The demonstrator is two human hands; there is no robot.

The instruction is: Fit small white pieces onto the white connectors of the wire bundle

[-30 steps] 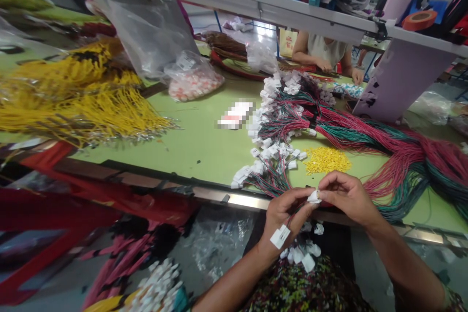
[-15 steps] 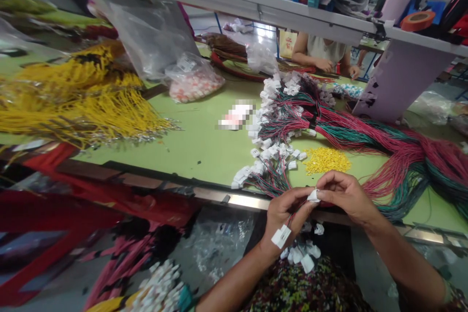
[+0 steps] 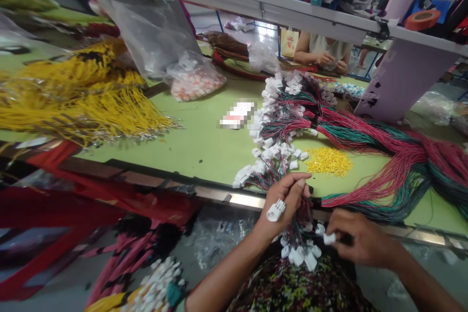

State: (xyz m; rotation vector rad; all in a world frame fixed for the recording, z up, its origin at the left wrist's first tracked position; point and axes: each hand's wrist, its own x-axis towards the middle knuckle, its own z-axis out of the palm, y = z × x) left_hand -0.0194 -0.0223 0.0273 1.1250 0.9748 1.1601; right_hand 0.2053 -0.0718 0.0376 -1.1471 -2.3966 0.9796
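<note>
The person's left hand (image 3: 285, 202) is up at the edge of the green table (image 3: 204, 156). Its arm comes in from the bottom left and slants up. The fingers curl shut around a bunch of thin wires (image 3: 298, 219), and a white plug (image 3: 276, 210) sticks out of the low side of the hand.

The right hand (image 3: 360, 236) sits lower and off to the right, just past the table edge. Its arm comes in from the bottom right. The fingers bend in and pinch a small white plug (image 3: 329, 238). The two hands are apart but near each other, with hanging wires between them.

Below the left hand, a clump of white plugs (image 3: 300, 255) dangles over the person's flowery top (image 3: 292, 287). The wires in the hand are part of a big bundle of long red and green wires (image 3: 395, 185) that lies in a curve on the table. Many more white plugs (image 3: 268, 151) sit at one end of the bundle. A little pile of yellow bits (image 3: 329, 161) lies inside the curve.

Far across the table, another person (image 3: 321, 51) holds both hands close together.
</note>
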